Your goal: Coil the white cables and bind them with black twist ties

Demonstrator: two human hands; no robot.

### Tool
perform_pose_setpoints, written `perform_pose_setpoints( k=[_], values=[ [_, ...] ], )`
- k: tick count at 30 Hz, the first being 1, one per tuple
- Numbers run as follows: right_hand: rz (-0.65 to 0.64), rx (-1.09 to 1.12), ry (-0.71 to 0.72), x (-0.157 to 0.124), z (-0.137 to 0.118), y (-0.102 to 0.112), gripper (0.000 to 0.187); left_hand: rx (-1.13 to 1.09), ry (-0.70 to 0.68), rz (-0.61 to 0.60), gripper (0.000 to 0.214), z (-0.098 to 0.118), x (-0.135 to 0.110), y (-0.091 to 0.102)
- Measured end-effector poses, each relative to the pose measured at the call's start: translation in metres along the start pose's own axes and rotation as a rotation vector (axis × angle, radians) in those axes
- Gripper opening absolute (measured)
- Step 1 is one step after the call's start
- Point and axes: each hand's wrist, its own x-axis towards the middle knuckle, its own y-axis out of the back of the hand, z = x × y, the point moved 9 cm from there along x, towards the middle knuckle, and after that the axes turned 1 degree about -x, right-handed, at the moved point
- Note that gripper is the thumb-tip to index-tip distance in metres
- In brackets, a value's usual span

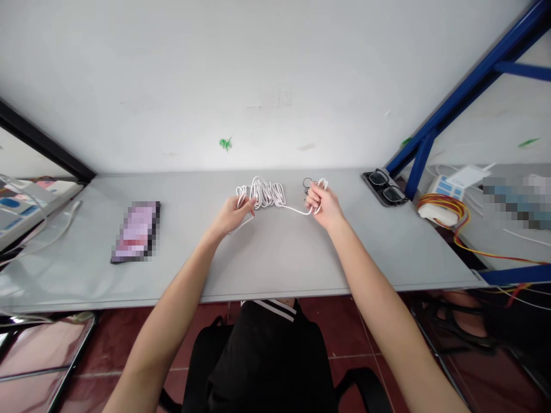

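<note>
Cable (267, 194) lies bunched on the desk (275, 258); left hand (235, 213) has its grip pinched on the 9 o'clock end, right hand (323, 204) has its grip closed on loops at 3 o'clock, glasses (387, 188) beyond.

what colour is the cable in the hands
White, seen best in the head view: the cable runs between the left hand and right hand.

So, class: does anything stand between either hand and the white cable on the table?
Nothing visible does. The left hand and the right hand both grip the white cable, one at each end of its bundle. The phone and the glasses lie off to the sides.
</note>
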Motion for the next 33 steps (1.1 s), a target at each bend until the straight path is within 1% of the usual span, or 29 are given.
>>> perform_pose_setpoints(
  k=[2,4,6,8,11,13,14,16,19,21,24,27,30,33],
  values=[
    [-0.056,-0.233,0.09,-0.004,-0.009,-0.005,0.034,-0.028,0.011,0.028,0.041,0.001,-0.001,0.004],
    [-0.109,-0.543,0.194,-0.008,-0.015,-0.012,0.031,-0.052,0.025,0.062,0.039,0.001,-0.002,0.007],
    [-0.161,-0.849,0.264,-0.012,-0.015,-0.02,0.034,-0.08,0.032,0.093,0.039,0.003,-0.003,0.01],
    [-0.204,-1.094,0.284,-0.012,-0.008,-0.025,0.033,-0.114,0.018,0.128,0.04,0.005,-0.004,0.013],
    [-0.24,-1.333,0.254,-0.008,0.004,-0.025,0.035,-0.151,0.013,0.161,0.038,0.008,-0.006,0.017],
    [-0.245,-1.371,0.257,-0.007,0.007,-0.025,0.037,-0.162,0.025,0.154,0.038,0.008,-0.007,0.018],
    [-0.255,-1.337,0.268,-0.006,0.007,-0.026,0.037,-0.169,0.029,0.142,0.039,0.007,-0.006,0.017],
    [-0.275,-1.182,0.25,-0.006,0.007,-0.025,0.038,-0.177,0.033,0.123,0.042,0.005,-0.005,0.016],
    [-0.216,-0.819,0.095,-0.003,0.012,-0.015,0.037,-0.122,0.042,0.093,0.048,-0.002,-0.001,0.011],
    [-0.18,-0.541,0.003,-0.001,0.017,-0.012,0.035,-0.039,0.024,0.032,0.051,-0.003,0.001,0.003],
    [-0.223,-0.134,-0.081,-0.002,0.023,-0.022,0.032,0.066,-0.049,-0.105,0.05,0.0,0.002,-0.015],
    [-0.249,0.165,-0.114,-0.005,0.022,-0.032,0.03,0.1,-0.128,-0.187,0.037,0.006,0.0,-0.027],
    [-0.206,0.305,-0.065,-0.007,0.015,-0.031,0.024,0.095,-0.134,-0.199,0.026,0.005,-0.001,-0.03],
    [-0.157,0.302,-0.058,-0.01,0.011,-0.028,0.016,0.073,-0.073,-0.146,0.021,-0.003,0.002,-0.026]
  ],
)
